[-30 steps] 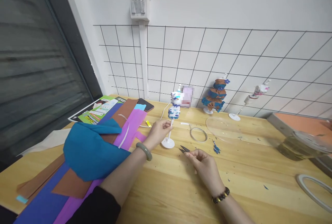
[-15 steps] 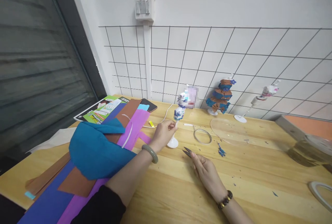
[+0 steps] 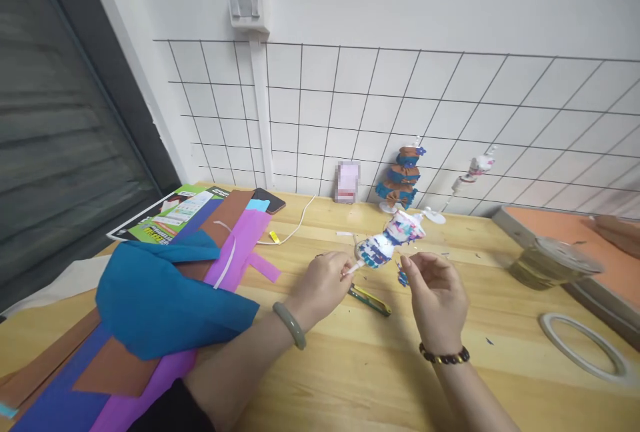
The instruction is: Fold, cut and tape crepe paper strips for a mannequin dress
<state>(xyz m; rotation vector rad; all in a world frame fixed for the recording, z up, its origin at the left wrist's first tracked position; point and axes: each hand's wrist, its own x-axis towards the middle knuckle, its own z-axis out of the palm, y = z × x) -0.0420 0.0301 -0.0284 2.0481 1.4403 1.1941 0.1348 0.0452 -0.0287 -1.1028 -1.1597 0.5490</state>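
With the clock face centred on it, a small white dress-form figure wrapped in a blue, teal and purple patterned covering was up in the air over the pale wooden table, tilted with its top towards two o'clock; the bare left hand, at eight o'clock, had thumb and fingers closed on its thin white stem; the bare right hand, at four o'clock, hung near the figure with thumb raised and fingers bent, though whether it pinched anything could not be told; slim dark snips with yellow edging lay at seven, and a small cluster of blue scraps at five; a brown-and-teal tiered dress on a white stand stood at twelve, a white-and-pink figure on a thin stand at two, and a folded teal sheet spread at nine; the figure looked light and top-heavy, probably a stiff core under a soft, easily creased covering; the stem, perhaps rather slippery, seemed the best place to take hold, gripped firmly but without bending it; a hard squeeze on the wrapped body might have crushed or loosened the covering, so fingertips alone seemed right there.
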